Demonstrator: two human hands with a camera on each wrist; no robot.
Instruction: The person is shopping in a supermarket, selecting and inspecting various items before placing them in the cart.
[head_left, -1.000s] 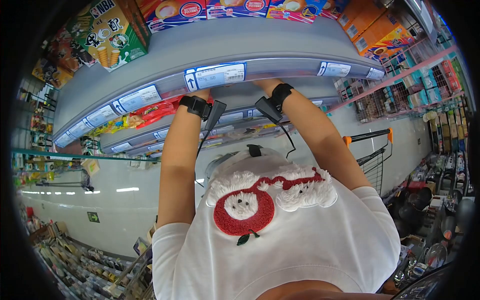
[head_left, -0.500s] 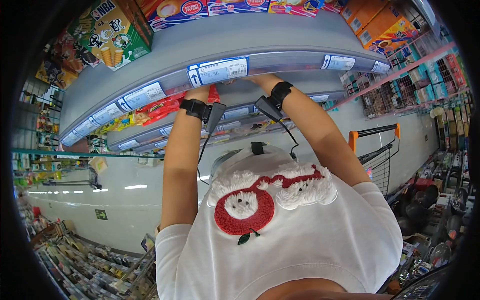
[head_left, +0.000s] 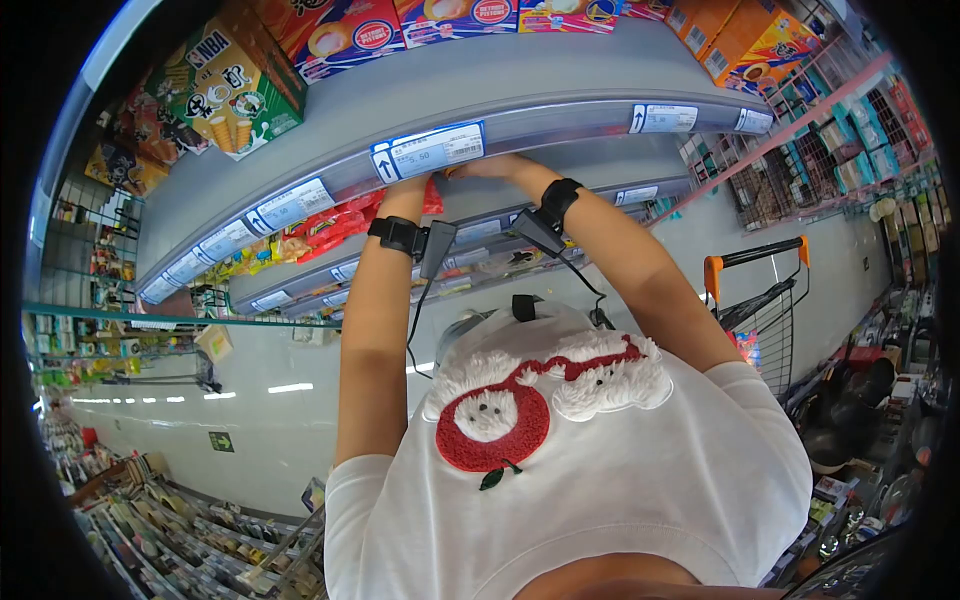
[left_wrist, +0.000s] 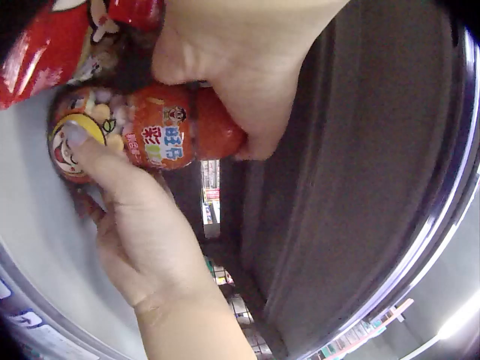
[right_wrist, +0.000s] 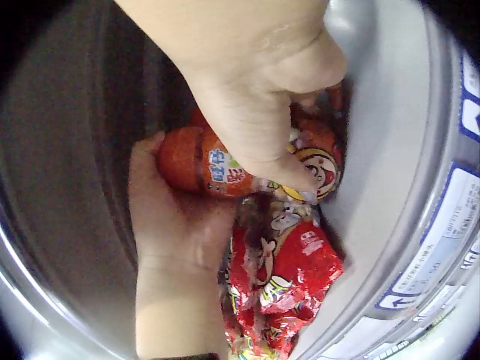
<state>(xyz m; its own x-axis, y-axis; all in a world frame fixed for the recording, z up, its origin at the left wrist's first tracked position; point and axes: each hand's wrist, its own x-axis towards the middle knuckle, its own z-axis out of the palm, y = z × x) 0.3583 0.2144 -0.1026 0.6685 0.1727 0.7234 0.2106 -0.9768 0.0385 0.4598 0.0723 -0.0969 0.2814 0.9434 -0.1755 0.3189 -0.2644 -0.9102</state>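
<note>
A red-orange bottle of small candies [left_wrist: 163,135] lies sideways on the lower shelf. My left hand [left_wrist: 240,67] grips its cap end from above in the left wrist view. My right hand [left_wrist: 142,225] holds the other end, its thumb over the round cartoon face. In the right wrist view the right hand [right_wrist: 255,97] covers the middle of the bottle [right_wrist: 182,159], and the left hand [right_wrist: 180,225] curls around the cap end. Red shiny bags [right_wrist: 304,262] lie beside the bottle. In the head view the upper shelf edge hides the bottle and most fingers.
Overhead runs the upper shelf's edge with price labels [head_left: 428,150]. Boxes [head_left: 445,20] stand above it, a green box [head_left: 235,95] at left. A shopping cart [head_left: 765,310] stands at right; wire racks [head_left: 770,180] are beyond it.
The head view has turned slightly, so shelves and cart sit a little differently. In it, the left wrist is slightly lower and further right. Both hands remain under the upper shelf.
</note>
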